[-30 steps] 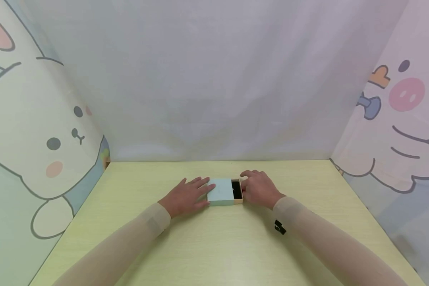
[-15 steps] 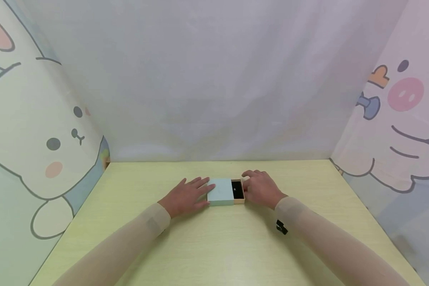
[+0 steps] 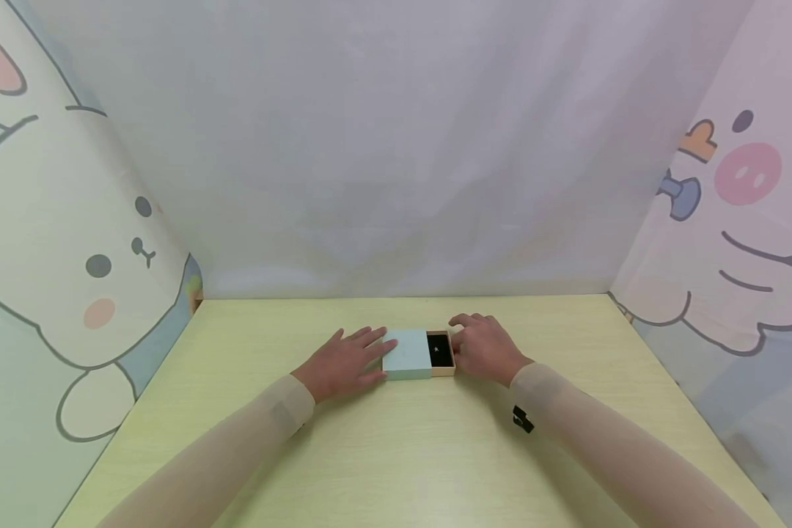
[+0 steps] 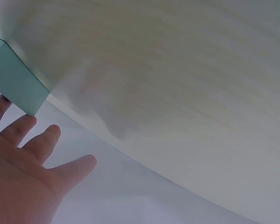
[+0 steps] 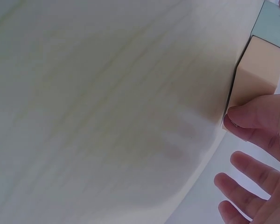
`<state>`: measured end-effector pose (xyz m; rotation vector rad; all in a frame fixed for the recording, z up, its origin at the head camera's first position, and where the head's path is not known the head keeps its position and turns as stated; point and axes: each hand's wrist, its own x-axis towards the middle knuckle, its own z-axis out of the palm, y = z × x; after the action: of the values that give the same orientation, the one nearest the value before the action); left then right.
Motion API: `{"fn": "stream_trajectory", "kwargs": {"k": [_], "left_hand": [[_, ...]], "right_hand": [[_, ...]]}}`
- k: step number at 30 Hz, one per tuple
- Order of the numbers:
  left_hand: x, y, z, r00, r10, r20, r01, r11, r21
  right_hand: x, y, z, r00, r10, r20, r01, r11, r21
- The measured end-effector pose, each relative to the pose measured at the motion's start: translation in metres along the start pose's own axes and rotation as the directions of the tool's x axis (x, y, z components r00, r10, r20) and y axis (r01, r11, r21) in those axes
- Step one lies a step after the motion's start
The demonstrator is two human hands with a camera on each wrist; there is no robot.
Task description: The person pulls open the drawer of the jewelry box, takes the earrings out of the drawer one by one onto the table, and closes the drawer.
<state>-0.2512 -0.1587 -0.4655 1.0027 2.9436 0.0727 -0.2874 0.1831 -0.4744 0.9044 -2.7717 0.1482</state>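
A flat drawer-style box sits on the table, its pale mint sleeve (image 3: 405,353) at the left. From the sleeve's right end an orange-tan drawer (image 3: 443,372) sticks partly out. Black lining (image 3: 441,356) with a small white mark shows inside it. My left hand (image 3: 343,367) has its fingers spread and fairly straight, resting against the sleeve's left side and top. At the drawer's outer end, the thumb and forefinger of my right hand (image 3: 487,350) pinch together, other fingers held off, as the right wrist view shows. What lies between those two fingertips is hidden.
The box stands on a pale wood-look table (image 3: 396,447), toward its back edge. Behind hangs a plain whitish curtain (image 3: 396,183). Cartoon-printed panels, one with a rabbit (image 3: 53,220) and one with a pig-nosed figure (image 3: 752,242), flank the table.
My right hand has shifted slightly to the right and the drawer has slid further out, baring more black lining and the white mark. My left hand and the sleeve have stayed put.
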Motion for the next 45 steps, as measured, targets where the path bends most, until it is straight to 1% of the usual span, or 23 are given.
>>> {"fn": "stream_trajectory", "kwargs": {"k": [11,17,24,32,40,45], "left_hand": [[0.001,-0.002,0.002,1.000,-0.001,0.005,0.001,1.000,0.001],[0.001,-0.002,0.002,1.000,-0.001,0.011,0.001,1.000,0.011],[0.000,-0.002,0.002,1.000,-0.002,0.012,0.002,1.000,0.007],[0.000,-0.003,0.002,1.000,0.002,0.002,-0.002,1.000,0.000],[0.000,-0.003,0.002,1.000,0.003,0.007,-0.003,1.000,0.001],[0.001,-0.003,0.002,1.000,0.005,0.003,-0.005,1.000,0.000]], "right_hand": [[-0.001,0.002,-0.004,0.999,0.019,0.037,-0.020,1.000,0.018],[-0.002,0.004,-0.005,0.999,0.021,0.039,-0.021,1.000,-0.005],[-0.004,0.005,-0.006,0.997,0.036,0.061,-0.036,0.999,-0.001],[-0.005,0.007,-0.006,0.998,0.027,0.050,-0.026,0.999,-0.020],[-0.007,0.008,-0.008,0.997,0.042,0.062,-0.042,0.999,-0.009],[-0.009,0.010,-0.010,0.997,0.043,0.058,-0.042,0.999,-0.029]]}}
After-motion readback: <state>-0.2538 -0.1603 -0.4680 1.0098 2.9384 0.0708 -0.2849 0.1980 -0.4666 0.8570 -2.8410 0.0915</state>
